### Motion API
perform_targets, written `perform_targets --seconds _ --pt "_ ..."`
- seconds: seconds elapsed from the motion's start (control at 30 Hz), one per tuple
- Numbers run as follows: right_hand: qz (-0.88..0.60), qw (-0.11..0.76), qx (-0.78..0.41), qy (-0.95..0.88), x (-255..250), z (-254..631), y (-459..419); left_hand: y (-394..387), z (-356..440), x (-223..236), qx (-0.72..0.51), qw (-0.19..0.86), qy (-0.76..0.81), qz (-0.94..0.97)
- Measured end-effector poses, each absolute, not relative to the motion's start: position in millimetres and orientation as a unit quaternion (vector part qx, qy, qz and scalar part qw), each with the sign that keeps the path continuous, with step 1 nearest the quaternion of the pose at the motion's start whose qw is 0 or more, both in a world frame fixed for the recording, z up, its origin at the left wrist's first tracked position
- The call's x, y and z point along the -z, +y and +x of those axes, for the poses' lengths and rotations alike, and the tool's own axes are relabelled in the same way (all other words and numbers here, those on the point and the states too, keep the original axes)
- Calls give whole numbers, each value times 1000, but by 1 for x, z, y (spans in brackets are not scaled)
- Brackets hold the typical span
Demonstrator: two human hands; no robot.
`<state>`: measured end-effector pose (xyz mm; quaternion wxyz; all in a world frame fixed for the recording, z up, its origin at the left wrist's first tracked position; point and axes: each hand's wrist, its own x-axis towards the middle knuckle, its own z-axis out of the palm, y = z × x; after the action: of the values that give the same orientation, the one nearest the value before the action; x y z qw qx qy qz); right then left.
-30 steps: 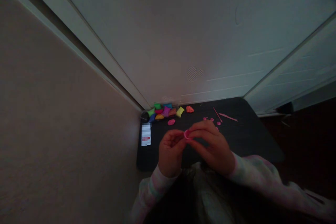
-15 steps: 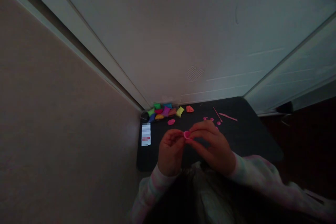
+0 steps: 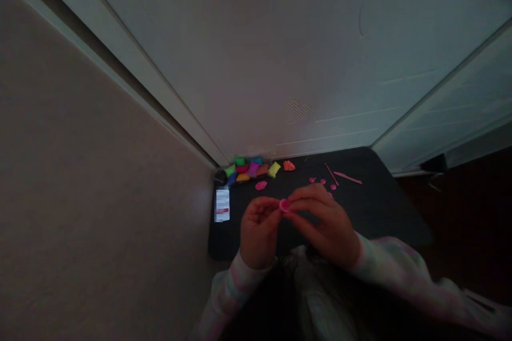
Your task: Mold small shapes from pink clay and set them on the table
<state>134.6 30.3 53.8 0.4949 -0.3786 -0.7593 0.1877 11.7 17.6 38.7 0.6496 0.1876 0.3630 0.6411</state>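
Between my two hands, above the dark table (image 3: 384, 213), is a small rounded piece of pink modelling clay (image 3: 284, 205) with a curled rim. My left hand (image 3: 259, 232) pinches its left side with thumb and fingertips. From the right, my right hand (image 3: 323, 221) grips it, the fingertips pressed at its edge. Beyond my right hand lie several small pink clay pieces (image 3: 322, 181), some partly hidden by the fingers. A flat pink clay lump (image 3: 261, 186) rests on the table past my left hand.
Several coloured packets (image 3: 253, 169) cluster at the back left, beside a yellow packet (image 3: 274, 170) and an orange lump (image 3: 289, 165). A lit phone (image 3: 222, 204) lies at the left edge. At the back right are a thin pink stick (image 3: 332, 175) and a pink knife-like tool (image 3: 348, 177). A white panel (image 3: 248, 64) rises behind.
Both hands stay almost in place on the pink clay. Its visible opening and rim have shifted slightly between the fingertips. Everything on the table lies as before.
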Motion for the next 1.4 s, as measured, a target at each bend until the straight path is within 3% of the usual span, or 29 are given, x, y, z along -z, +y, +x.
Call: perform_targets --seconds 1.4 --pt "-384 499 -161 -760 -57 134 28 16 10 -39 -616 675 370 165"
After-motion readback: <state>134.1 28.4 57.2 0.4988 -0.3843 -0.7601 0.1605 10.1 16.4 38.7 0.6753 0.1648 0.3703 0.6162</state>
